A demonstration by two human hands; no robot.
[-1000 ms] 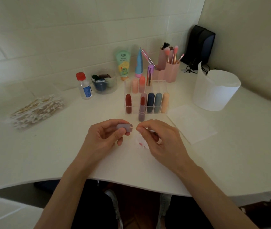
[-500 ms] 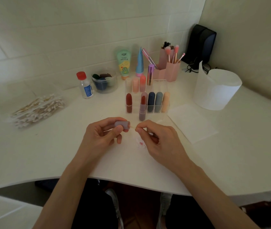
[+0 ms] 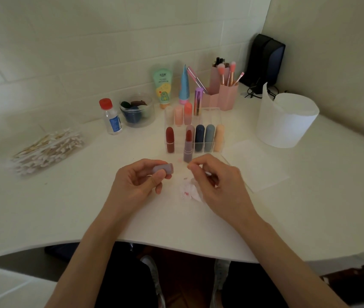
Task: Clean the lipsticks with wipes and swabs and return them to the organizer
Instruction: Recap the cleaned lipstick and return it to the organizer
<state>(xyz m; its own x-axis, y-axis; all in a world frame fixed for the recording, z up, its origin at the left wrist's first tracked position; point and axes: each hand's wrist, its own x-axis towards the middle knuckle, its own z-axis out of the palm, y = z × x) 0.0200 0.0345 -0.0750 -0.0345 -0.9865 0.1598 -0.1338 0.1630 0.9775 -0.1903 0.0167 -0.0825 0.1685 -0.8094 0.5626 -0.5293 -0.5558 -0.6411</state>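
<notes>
My left hand (image 3: 136,183) grips a mauve lipstick cap (image 3: 164,168) sideways, its mouth facing right. My right hand (image 3: 216,183) pinches a thin cotton swab whose pink-stained tip (image 3: 179,160) sits a short gap from the cap's mouth. Partly under that hand, a crumpled wipe (image 3: 187,192) with pink stains lies on the table. The uncapped mauve lipstick (image 3: 188,147) with a red bullet stands just in front of the clear organizer (image 3: 218,153). The organizer holds several capped lipsticks, among them a dark red one (image 3: 170,140).
A pile of cotton swabs (image 3: 47,150) lies at the left. Behind are a small red-capped bottle (image 3: 111,116), a clear jar (image 3: 137,111), two tubes and pink brush holders (image 3: 226,94). A wipe roll (image 3: 285,121) and a flat wipe (image 3: 258,165) are at the right.
The swab tip has drawn back from the cap's mouth, and my two hands now sit slightly farther apart. The cap has tilted a little in my left fingers.
</notes>
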